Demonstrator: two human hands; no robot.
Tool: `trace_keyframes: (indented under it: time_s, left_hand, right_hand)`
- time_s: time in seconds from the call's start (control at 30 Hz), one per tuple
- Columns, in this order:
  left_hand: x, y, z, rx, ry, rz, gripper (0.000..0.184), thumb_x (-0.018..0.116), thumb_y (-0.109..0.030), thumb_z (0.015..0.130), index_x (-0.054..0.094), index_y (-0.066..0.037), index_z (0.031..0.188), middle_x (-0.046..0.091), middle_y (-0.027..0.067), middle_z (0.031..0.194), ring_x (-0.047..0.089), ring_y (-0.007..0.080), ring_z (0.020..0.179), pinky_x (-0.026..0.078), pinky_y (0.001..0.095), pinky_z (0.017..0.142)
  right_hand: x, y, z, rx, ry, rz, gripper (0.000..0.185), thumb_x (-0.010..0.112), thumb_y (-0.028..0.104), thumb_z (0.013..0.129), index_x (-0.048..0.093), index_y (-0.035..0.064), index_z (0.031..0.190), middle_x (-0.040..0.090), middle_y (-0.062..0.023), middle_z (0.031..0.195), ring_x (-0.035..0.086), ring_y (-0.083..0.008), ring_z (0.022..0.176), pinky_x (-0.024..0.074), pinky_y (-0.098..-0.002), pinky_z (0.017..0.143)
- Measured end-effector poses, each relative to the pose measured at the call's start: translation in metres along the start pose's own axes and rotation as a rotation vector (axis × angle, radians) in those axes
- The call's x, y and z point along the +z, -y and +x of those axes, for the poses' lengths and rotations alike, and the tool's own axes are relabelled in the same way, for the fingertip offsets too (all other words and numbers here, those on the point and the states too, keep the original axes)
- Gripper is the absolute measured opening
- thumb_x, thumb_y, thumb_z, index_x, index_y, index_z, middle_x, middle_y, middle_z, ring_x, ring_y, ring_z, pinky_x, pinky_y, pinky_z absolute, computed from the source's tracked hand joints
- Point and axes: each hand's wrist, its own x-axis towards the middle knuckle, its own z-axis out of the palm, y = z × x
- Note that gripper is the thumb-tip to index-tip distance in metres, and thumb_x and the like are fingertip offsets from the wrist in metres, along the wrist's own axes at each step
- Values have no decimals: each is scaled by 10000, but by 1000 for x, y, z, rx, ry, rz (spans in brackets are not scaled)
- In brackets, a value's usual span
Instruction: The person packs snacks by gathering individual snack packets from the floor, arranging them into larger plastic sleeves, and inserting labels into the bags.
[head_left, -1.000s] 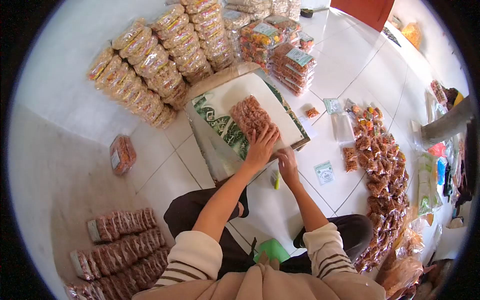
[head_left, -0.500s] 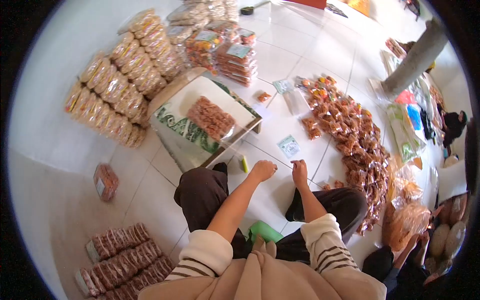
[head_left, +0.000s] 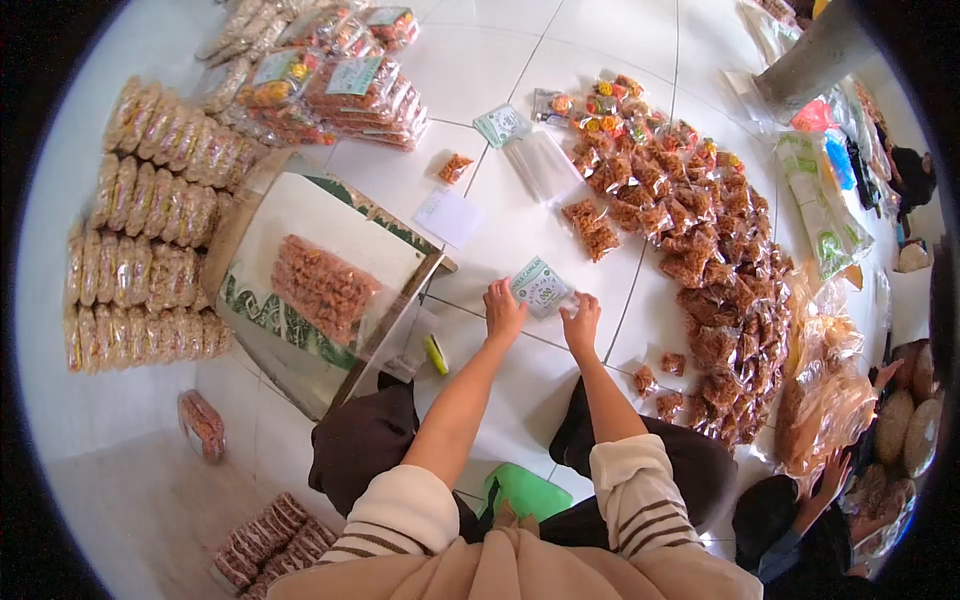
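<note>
A printed white-and-green label (head_left: pixel 541 285), which looks to be in clear plastic, lies on the tiles between my hands. My left hand (head_left: pixel 506 312) is at its left edge, fingers bent and somewhat apart, seemingly touching it. On the other side my right hand (head_left: pixel 581 325) reaches its lower right corner with thumb and fingers apart. Whether either hand grips the plastic cannot be made out. To the left, a low table (head_left: pixel 390 222) bears a clear pack of reddish-brown snacks (head_left: pixel 325 285). A yellow-green tool (head_left: pixel 436 354) rests on the floor near my left forearm.
A long heap of small snack packets (head_left: pixel 700 270) spreads along the right. Clear plastic bags (head_left: pixel 543 165) and a white paper (head_left: pixel 448 216) lie ahead. Stacked snack packs (head_left: pixel 150 220) line the left wall. Another person's hand (head_left: pixel 832 478) shows at lower right, near a large plastic sack (head_left: pixel 815 420).
Both hands have moved forward from the bare tiles to the edges of the label, and their fingers have spread. The whole view has shifted and turned with my head.
</note>
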Motion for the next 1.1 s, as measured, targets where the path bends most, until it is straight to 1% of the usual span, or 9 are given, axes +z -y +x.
trace_keyframes:
  time_s: [0.17, 0.37, 0.43, 0.5, 0.6, 0.77, 0.83, 0.97, 1.1]
  left_hand:
    - [-11, -40, 13, -222, 122, 28, 574, 731, -147, 604, 421, -81, 1082, 427, 132, 1072, 402, 308, 1014, 391, 415, 821]
    - [2, -29, 11, -185, 201, 97, 557, 747, -142, 590, 414, -104, 1035, 434, 116, 1030, 381, 296, 1010, 388, 426, 813]
    - [9, -26, 5, -193, 168, 98, 559, 745, -144, 594, 405, -107, 1036, 439, 115, 1016, 371, 295, 1013, 384, 429, 818]
    - [17, -24, 6, -188, -129, -181, 530, 735, -150, 618, 391, -100, 1017, 443, 136, 1026, 416, 297, 1009, 398, 415, 806]
    - [-8, -46, 11, -418, -102, -832, 457, 700, -133, 670, 382, -91, 995, 497, 158, 986, 517, 279, 926, 435, 388, 743]
    - [-114, -89, 21, -144, -90, -823, 341, 612, -54, 744, 386, -84, 998, 587, 130, 840, 600, 229, 742, 466, 339, 657]
    - [-149, -90, 19, 228, -194, -675, 280, 603, -46, 749, 428, -61, 968, 593, 95, 826, 597, 212, 752, 465, 321, 664]
    - [-218, -60, 5, 453, 153, -610, 120, 589, -5, 694, 535, -34, 798, 598, 68, 750, 591, 178, 733, 458, 291, 662]
    - [-302, -42, -20, 433, 388, -317, 87, 582, -14, 677, 555, -51, 751, 606, 52, 726, 588, 168, 711, 453, 283, 655]
  right_hand:
    - [7, 21, 28, 2, 24, 46, 597, 694, 64, 614, 430, 80, 1149, 418, -143, 1104, 406, -326, 1002, 353, -416, 867]
    - [9, 22, 24, 48, 138, -222, 336, 693, 108, 627, 557, 43, 927, 504, -144, 1009, 467, -316, 937, 399, -397, 773]
    - [3, 26, 23, 222, 154, 167, 228, 646, 147, 702, 566, -5, 853, 574, -164, 837, 536, -309, 759, 420, -378, 656]
    - [-7, 38, 24, 267, 141, 187, 220, 611, 157, 744, 557, -16, 870, 575, -168, 775, 542, -292, 690, 419, -369, 624]
    - [-21, 60, 21, 284, 55, 366, 218, 548, 174, 810, 554, -30, 888, 576, -163, 711, 541, -238, 631, 415, -339, 600]
    - [-42, 103, 22, 82, -63, 695, 230, 525, 179, 840, 557, -13, 963, 587, -102, 757, 512, -134, 684, 411, -292, 631]
    - [-61, 134, 14, -51, -76, 1035, 265, 538, 176, 839, 533, 8, 1044, 584, -55, 852, 487, -107, 726, 406, -268, 650]
    - [-109, 188, -8, -191, 189, 867, 388, 590, 143, 796, 493, 22, 1152, 596, -57, 877, 531, -105, 797, 422, -239, 729]
    - [-118, 221, -29, -348, 725, 306, 290, 626, 116, 743, 592, -2, 1005, 622, -55, 811, 536, -101, 719, 440, -258, 663]
